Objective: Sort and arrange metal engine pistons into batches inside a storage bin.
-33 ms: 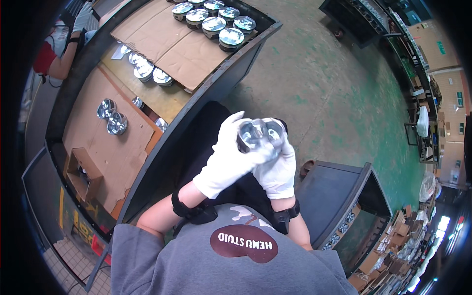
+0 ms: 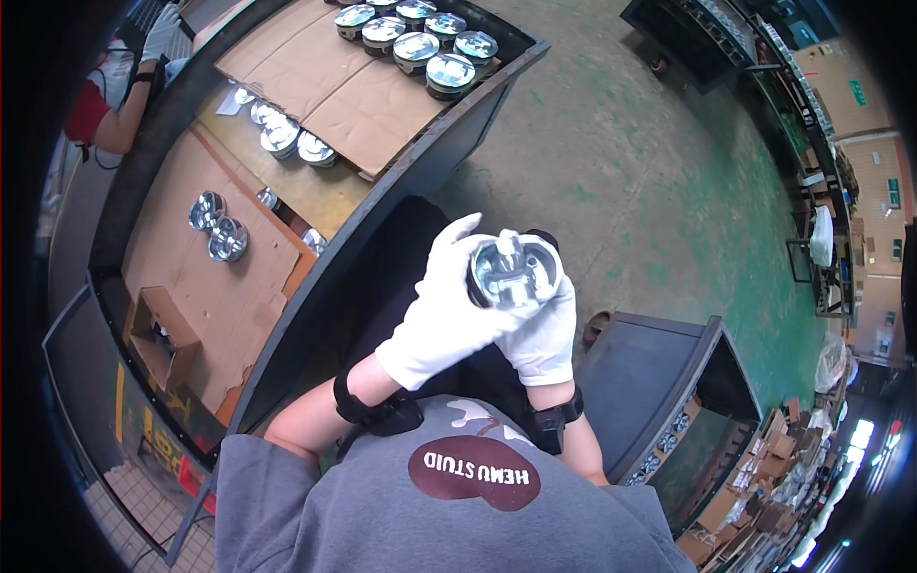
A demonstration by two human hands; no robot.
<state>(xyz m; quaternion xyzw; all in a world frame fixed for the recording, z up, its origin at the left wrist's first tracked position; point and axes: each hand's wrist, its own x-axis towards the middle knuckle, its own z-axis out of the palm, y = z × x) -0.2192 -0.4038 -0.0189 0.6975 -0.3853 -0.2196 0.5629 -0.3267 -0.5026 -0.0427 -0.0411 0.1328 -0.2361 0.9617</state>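
A silver metal piston [image 2: 516, 272] is held in front of my body, its hollow underside facing up toward me. My left hand [image 2: 449, 301], in a white glove, is closed around its left and near side, the thumb raised. My white-gloved right hand [image 2: 544, 329] grips the piston from the right and below; some of its fingers are hidden behind the metal. To the left, a pair of pistons [image 2: 227, 239] lies on brown cardboard [image 2: 229, 306] in a black-rimmed bench.
Several pistons [image 2: 416, 50] stand crown up on a cardboard sheet [image 2: 334, 86] at the bench's far end, and more [image 2: 279, 139] lie beneath it. A small open carton [image 2: 164, 339] sits near left. At right is a dark cabinet [image 2: 635, 363]. Another person's gloved hand [image 2: 160, 36] appears far left.
The piston has turned in my hands, so its hollow inside shows more fully and less blurred. My fingers have shifted slightly around it.
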